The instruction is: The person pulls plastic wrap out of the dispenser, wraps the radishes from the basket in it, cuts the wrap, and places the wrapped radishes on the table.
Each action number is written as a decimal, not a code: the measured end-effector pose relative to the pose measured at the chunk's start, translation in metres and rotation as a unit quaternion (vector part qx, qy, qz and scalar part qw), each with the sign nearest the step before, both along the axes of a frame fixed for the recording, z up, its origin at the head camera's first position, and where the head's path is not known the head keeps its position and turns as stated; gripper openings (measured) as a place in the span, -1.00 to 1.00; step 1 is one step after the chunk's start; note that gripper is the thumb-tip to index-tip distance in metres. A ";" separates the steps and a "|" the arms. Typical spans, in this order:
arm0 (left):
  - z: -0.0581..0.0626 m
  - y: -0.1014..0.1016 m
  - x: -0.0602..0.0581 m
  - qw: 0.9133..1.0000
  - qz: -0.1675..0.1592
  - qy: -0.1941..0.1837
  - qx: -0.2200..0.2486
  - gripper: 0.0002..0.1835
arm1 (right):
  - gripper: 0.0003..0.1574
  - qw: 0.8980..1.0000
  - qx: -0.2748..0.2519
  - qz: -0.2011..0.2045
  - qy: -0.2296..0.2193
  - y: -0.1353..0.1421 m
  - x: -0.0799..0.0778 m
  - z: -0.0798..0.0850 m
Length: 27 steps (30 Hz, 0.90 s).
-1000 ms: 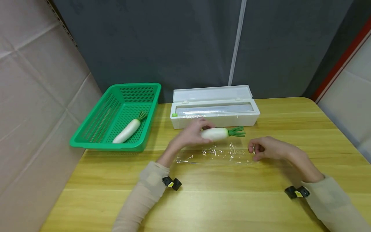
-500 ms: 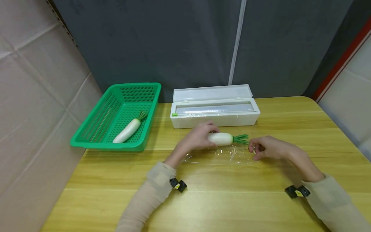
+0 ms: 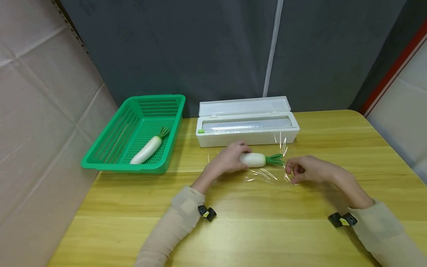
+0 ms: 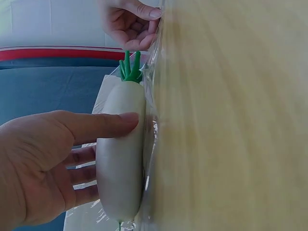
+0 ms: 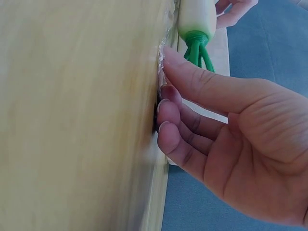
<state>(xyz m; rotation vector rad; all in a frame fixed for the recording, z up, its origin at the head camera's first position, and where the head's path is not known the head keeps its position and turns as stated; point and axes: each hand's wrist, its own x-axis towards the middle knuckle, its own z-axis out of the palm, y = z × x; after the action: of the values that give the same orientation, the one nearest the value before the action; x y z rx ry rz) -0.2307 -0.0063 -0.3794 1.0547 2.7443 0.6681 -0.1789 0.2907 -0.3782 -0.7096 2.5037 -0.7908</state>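
Observation:
A white radish (image 3: 253, 160) with green stalks lies over a sheet of cling film (image 3: 263, 175) on the wooden table, its stalks pointing right. My left hand (image 3: 230, 158) holds the radish by its left part, thumb on the near side in the left wrist view and fingers behind the body (image 4: 120, 163). At the film's right edge my right hand (image 3: 308, 170) pinches it between thumb and curled fingers, close to the stalk tips. The right wrist view has the crumpled film at the thumb tip of that hand (image 5: 231, 130).
Behind the radish stands a white cling film dispenser (image 3: 248, 139) with its lid raised and a roll inside. A green basket (image 3: 123, 167) at the left holds a second white radish (image 3: 146, 150). A dark grey partition (image 3: 186, 48) rises along the table's back edge.
My left hand has moved right and toward me, lowering the radish onto the film. The film now rises in creases around the stalks. My right hand has stayed nearly still.

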 end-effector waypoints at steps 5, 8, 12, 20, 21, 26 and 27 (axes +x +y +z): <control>-0.002 -0.002 -0.003 1.000 0.006 -0.016 -0.001 -0.37 | -0.75 1.000 0.003 -0.002 0.003 0.000 -0.001 0.001; -0.003 -0.003 -0.004 1.000 0.006 -0.024 -0.001 -0.35 | -0.74 1.000 0.004 -0.004 0.002 0.000 -0.002 0.002; -0.002 -0.005 -0.004 1.000 0.001 -0.024 -0.004 -0.35 | -0.72 1.000 0.005 -0.003 0.003 0.001 -0.001 0.002; -0.001 -0.010 -0.003 1.000 -0.003 -0.023 -0.005 -0.40 | -0.71 1.000 0.003 0.002 0.008 0.003 0.001 0.002; -0.001 -0.011 -0.003 1.000 -0.003 -0.024 -0.003 -0.42 | -0.71 1.000 0.003 0.002 0.009 0.003 0.001 0.003; 0.002 -0.020 -0.002 1.000 0.000 -0.026 0.006 -0.46 | -0.70 1.000 0.004 0.007 0.012 0.003 0.002 0.004; 0.002 -0.022 -0.002 1.000 0.001 -0.024 0.008 -0.46 | -0.70 1.000 0.004 0.008 0.014 0.003 0.002 0.004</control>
<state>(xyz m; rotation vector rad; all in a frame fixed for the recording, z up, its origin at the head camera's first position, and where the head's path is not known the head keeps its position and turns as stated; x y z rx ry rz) -0.2328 -0.0278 -0.3774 1.0252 2.7040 0.7087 -0.1773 0.2939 -0.3739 -0.7424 2.5207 -0.7711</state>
